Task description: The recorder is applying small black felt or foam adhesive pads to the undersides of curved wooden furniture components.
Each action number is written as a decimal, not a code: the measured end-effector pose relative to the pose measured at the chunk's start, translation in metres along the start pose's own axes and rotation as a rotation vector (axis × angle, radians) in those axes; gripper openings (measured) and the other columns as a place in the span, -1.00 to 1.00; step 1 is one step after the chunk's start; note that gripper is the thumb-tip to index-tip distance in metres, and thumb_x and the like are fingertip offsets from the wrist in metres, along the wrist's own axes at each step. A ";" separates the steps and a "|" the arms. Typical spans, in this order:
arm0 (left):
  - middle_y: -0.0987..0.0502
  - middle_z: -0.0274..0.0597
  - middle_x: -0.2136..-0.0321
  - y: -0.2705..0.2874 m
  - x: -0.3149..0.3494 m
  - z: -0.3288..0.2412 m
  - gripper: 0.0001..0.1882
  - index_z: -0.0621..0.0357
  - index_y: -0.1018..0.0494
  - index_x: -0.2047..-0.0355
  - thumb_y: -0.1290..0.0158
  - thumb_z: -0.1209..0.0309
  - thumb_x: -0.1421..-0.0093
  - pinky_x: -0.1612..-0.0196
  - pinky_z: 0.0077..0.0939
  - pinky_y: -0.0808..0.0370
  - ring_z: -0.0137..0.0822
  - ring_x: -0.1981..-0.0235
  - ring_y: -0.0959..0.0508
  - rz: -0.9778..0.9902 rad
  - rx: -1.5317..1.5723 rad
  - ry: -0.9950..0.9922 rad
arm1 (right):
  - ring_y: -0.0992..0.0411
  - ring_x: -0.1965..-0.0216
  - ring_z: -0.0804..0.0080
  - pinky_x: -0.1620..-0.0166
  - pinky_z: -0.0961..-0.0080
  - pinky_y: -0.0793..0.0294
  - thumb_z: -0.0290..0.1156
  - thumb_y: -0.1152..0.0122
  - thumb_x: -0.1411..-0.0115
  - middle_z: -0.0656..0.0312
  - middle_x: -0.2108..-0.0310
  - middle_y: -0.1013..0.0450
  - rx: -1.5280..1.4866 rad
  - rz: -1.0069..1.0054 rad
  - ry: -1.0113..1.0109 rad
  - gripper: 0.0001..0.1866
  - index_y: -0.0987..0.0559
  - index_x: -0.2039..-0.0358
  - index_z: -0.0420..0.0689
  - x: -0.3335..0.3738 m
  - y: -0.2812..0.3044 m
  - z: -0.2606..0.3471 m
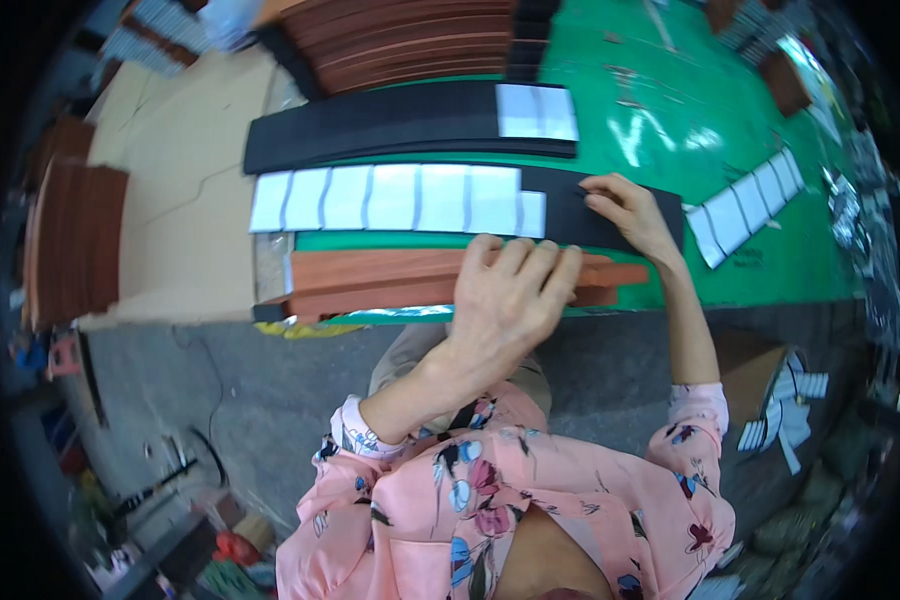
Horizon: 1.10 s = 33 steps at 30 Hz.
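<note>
My left hand [515, 285] is wrapped over a small pile of reddish-brown slats [380, 282] at the table's near edge, its fingertips curled over their far side. Just beyond the slats lies a flat black strip [570, 212], with a row of white labels with grey bands [390, 198] over its left part. My right hand [625, 212] is at the bare right part of the black strip. Its thumb and forefinger are drawn together there; whatever is between them is too small to name.
Farther back lies a stack of black strips [370, 125] with a white label piece [537, 111] on its right end. Behind it rises a large stack of brown slats [410, 45]. At the right is another banded label strip [745, 207]; brown pieces [78, 245] stand at the left on cardboard [185, 230].
</note>
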<state>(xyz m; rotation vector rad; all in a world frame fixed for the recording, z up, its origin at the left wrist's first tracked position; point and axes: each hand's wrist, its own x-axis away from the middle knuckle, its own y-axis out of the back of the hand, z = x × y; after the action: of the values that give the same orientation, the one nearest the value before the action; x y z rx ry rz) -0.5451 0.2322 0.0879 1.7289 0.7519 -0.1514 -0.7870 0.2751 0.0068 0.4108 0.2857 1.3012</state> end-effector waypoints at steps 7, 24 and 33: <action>-0.43 -0.08 0.19 0.080 0.067 0.051 -0.50 0.17 -0.43 0.16 -0.20 0.25 0.14 0.11 -0.22 -0.31 -0.13 0.14 -0.41 -0.149 -0.107 0.075 | -0.39 0.23 0.51 0.09 0.46 -0.48 -0.42 0.00 -0.22 0.21 0.27 -0.38 -0.715 -0.275 -0.159 -0.66 -0.33 0.03 -0.31 0.029 0.018 0.010; -0.48 -0.14 0.24 0.087 0.164 0.121 -0.74 0.28 -0.41 0.13 0.01 0.41 -0.20 0.21 -0.57 -0.39 -0.40 0.26 -0.45 -0.398 0.464 0.746 | -0.43 0.33 0.56 0.15 0.60 -0.48 -0.48 -0.06 -0.19 0.26 0.35 -0.41 -0.753 -0.611 -0.063 -0.77 -0.41 0.13 -0.25 0.069 -0.036 0.067; -0.49 -0.18 0.27 0.087 0.160 0.126 -0.73 0.24 -0.42 0.12 -0.03 0.45 -0.16 0.24 -0.52 -0.41 -0.40 0.31 -0.45 -0.480 0.568 0.809 | -0.42 0.30 0.55 0.15 0.61 -0.44 -0.45 -0.05 -0.21 0.27 0.35 -0.42 -0.607 -0.506 -0.036 -0.79 -0.43 0.15 -0.21 0.069 -0.035 0.073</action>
<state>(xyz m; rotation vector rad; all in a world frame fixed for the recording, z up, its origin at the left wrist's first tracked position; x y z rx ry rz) -0.3364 0.1723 0.0454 2.1181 1.8607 0.0265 -0.7081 0.3251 0.0585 -0.1524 -0.0459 0.8233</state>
